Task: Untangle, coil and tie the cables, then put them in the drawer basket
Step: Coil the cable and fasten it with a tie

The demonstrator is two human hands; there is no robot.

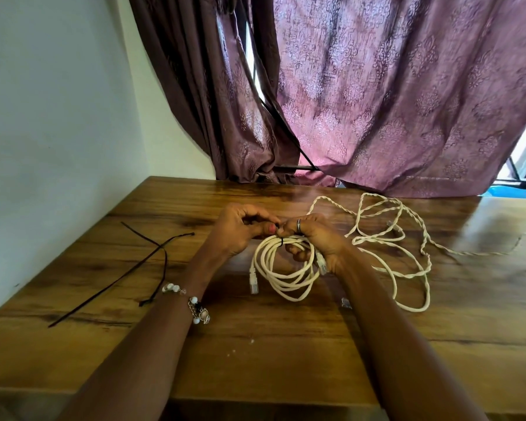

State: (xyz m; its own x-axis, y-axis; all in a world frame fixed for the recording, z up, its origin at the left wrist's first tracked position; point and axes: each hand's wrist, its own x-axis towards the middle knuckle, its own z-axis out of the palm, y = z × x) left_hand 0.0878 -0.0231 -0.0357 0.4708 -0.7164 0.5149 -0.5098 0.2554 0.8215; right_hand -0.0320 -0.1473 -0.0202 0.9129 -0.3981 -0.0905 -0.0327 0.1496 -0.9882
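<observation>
A coiled white network cable (pixel 281 276) lies at the middle of the wooden table (pixel 255 354), its two clear plugs hanging at the left and right of the coil. A thin black tie (pixel 281 240) wraps the top of the coil. My left hand (pixel 240 230) pinches the tie from the left. My right hand (pixel 312 238), wearing a ring, grips the coil's top from the right, fingers through the loop. A second white twisted cable (pixel 401 238) sprawls loose to the right. No drawer basket is in view.
Two long black ties (pixel 128 268) lie crossed on the table's left part. A small clear plug (pixel 345 302) rests beside my right forearm. A white wall stands at the left and purple curtains (pixel 377 101) hang behind the table's far edge.
</observation>
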